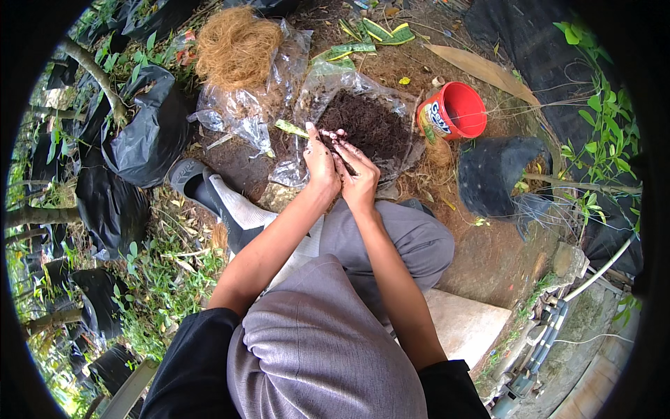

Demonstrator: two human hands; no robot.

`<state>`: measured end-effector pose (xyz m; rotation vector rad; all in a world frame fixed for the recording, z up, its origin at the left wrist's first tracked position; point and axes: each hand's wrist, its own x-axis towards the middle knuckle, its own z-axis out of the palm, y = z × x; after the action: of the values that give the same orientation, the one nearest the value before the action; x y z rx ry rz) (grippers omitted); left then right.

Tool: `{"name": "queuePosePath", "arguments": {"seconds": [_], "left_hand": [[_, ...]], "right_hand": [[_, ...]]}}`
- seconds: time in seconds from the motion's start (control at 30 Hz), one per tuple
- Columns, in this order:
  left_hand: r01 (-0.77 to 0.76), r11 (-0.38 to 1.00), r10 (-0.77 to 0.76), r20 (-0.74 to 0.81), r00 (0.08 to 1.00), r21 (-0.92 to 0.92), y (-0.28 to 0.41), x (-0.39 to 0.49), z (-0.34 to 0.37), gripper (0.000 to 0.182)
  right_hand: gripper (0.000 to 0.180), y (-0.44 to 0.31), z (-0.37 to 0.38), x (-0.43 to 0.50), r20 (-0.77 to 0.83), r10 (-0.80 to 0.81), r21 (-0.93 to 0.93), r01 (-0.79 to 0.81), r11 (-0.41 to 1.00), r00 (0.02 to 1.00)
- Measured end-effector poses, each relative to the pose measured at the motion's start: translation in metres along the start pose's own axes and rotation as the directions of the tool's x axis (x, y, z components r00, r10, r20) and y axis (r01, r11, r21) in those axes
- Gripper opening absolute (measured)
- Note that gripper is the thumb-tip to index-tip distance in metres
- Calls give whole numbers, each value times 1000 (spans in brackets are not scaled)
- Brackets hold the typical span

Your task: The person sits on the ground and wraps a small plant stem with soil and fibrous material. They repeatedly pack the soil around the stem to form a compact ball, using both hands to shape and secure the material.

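My left hand holds a pale green leaf cutting that sticks out to the left past the thumb. Pressed against it is my right hand, with the palms together and the fingers bent inward. Dark soil shows between the palms, and the fingertips are smeared with it. How much soil the hands enclose is hidden. Just beyond them, a heap of dark soil lies on a clear plastic bag on the ground.
A tangle of brown fibre rests on more clear plastic. Cut green-and-yellow leaves lie farther out. On the right are a red bucket and a black planting bag beside tangled wires. Black grow bags line the left.
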<state>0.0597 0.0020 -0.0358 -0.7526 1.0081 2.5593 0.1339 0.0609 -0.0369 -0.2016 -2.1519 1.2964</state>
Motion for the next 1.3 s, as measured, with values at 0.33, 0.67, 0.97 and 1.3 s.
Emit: {"name": "queuePosePath", "arguments": {"seconds": [0.33,0.67,0.97,1.3], "left_hand": [[-71,997,59,264,963,38,19,-33,16,51],[13,994,0,116,993,-113,30,-20,37,60],[46,989,-39,51,998,-139,38,-6,16,60],[84,996,-81,160,984,-14,48,-27,33,64]], "right_hand": [[25,-16,-14,4,-28,216,289,-199,936,976],[28,-39,-16,20,-4,23,38,-23,999,1000],[31,-41,-4,18,59,26,37,-28,999,998],[23,-45,-2,4,-57,178,229,-161,960,982]]}}
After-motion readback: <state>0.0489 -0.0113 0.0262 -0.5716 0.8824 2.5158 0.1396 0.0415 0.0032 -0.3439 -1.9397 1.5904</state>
